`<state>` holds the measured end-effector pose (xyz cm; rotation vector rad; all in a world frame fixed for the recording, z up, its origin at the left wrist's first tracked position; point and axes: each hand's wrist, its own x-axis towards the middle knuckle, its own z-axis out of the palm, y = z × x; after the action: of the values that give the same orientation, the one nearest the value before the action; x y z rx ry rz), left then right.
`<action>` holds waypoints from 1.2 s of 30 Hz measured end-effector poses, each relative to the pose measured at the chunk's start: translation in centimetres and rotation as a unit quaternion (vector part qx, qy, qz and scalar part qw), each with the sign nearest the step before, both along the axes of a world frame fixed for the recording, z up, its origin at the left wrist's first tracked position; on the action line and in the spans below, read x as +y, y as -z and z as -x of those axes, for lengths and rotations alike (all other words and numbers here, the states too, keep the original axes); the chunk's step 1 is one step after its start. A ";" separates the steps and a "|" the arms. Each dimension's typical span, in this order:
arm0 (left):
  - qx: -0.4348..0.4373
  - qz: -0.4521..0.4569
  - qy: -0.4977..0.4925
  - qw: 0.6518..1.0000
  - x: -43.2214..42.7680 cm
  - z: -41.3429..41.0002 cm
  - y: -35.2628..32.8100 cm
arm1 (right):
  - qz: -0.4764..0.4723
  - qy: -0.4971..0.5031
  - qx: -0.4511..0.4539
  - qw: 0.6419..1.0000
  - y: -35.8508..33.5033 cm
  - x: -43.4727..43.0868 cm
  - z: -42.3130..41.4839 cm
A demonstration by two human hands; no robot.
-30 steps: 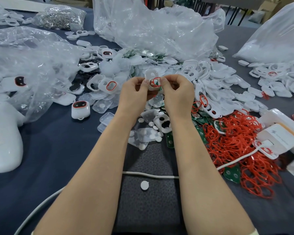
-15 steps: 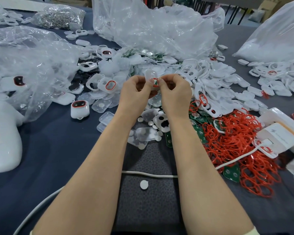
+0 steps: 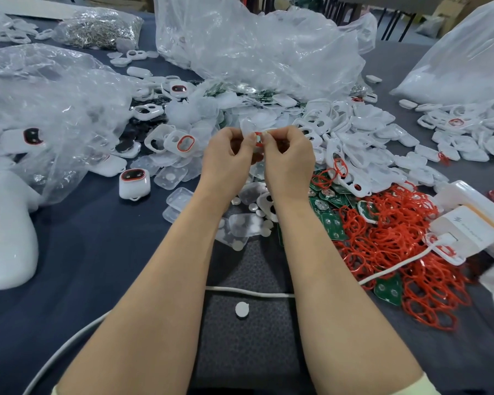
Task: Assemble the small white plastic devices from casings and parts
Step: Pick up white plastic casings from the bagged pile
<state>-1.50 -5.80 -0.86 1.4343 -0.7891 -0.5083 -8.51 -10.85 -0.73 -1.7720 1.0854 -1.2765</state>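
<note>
**Left hand** [image 3: 228, 159], **right hand** [image 3: 289, 158]: mid-scene, knuckles nearly meeting, fingers curled. Both pinch one small white casing [image 3: 248, 128] by its edges, thumb against fingertip. A red ring [image 3: 257, 137] shows on it between the thumbs.

**Open room:** bare dark-blue cloth [image 3: 97, 252] at near left, between the left forearm and the left bag. A grey pebbled mat [image 3: 240, 354] lies near centre below the forearms. It bears one flat white disc [image 3: 242, 309], and a white cable [image 3: 248, 292] crosses its far edge.

**Left edge:** left bag [image 3: 54, 109], clear, crumpled and glossy, with parts showing through. Just right of it stands a device [image 3: 134, 182], rounded white with a red-rimmed dark window.

**Far:** far bag [image 3: 254, 47], clear and heaped high. At far left is a sack [image 3: 97, 27] of small metal bits.

**Right of the hands:**
- Frames [image 3: 362, 129], a crowded heap of hard white rounded squares with oval openings.
- Green boards [image 3: 328, 201], nearer, flat.
- Ring tangle [image 3: 397, 243], thin red loops spreading to the near right.
- White charger [image 3: 468, 226] at the right edge; the cable runs to it.

**Below the wrists:** clear lids [image 3: 178, 199], shallow with rounded corners.
</note>
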 end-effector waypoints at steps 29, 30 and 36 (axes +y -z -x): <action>0.106 0.032 0.042 0.993 0.2 -0.6 -0.1 | -0.013 -0.085 0.027 0.996 -0.5 -1.2 1.7; 0.100 0.034 0.042 0.994 0.2 -0.6 -0.1 | -0.009 -0.082 0.032 0.996 -0.6 -1.2 1.7; 0.056 0.030 0.043 0.997 0.2 -0.5 0.0 | -0.010 -0.073 0.028 0.997 -0.5 -1.2 1.7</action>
<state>-1.04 -5.58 -0.83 1.3092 -0.7716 -0.6199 -10.18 -12.02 -0.20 -1.8461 0.9769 -1.1295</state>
